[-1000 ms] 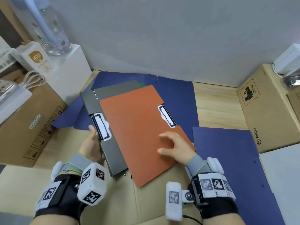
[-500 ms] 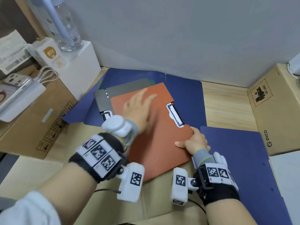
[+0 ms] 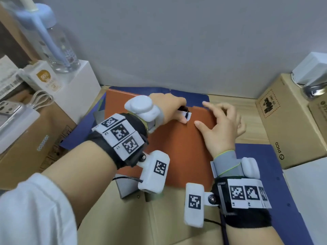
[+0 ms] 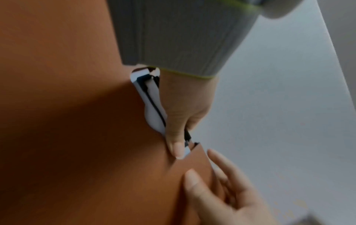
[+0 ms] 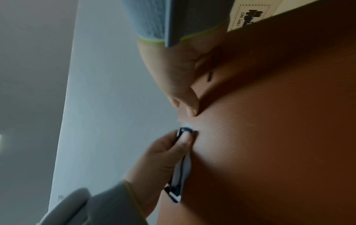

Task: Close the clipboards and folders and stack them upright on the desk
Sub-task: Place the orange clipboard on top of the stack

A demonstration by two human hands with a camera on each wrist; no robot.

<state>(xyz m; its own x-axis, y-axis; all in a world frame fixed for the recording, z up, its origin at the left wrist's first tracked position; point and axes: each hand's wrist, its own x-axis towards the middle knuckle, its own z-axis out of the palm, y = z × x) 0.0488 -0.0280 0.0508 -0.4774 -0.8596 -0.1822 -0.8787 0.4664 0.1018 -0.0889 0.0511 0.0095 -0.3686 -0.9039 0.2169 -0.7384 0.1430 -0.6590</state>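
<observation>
Scanning from 9 o'clock — cardboard box with a white tray on top; behind it at 10 o'clock a white box carrying a clear water bottle with a pale blue lid. Grey clipboard partly visible at 7 o'clock of centre, lying under the orange clipboard, which lies flat at centre over an open blue folder reaching to 12 o'clock by the wall.

Left hand reaching across the orange clipboard to its far edge at 12 o'clock; thumb and fingers curled onto the white-and-black clip, pinching it — confirmed in both wrist views. Right hand just at 3 o'clock of the clip, fingers spread and mostly straight, thumb pressing the orange cover beside the clip, fingertips over the far edge; nothing gripped.

Second blue folder lying flat at 4 o'clock, partly under the right wrist. Brown PICO box at 3 o'clock, with a white object standing on it at 2 o'clock. White sheet at 4 o'clock by the frame edge.
</observation>
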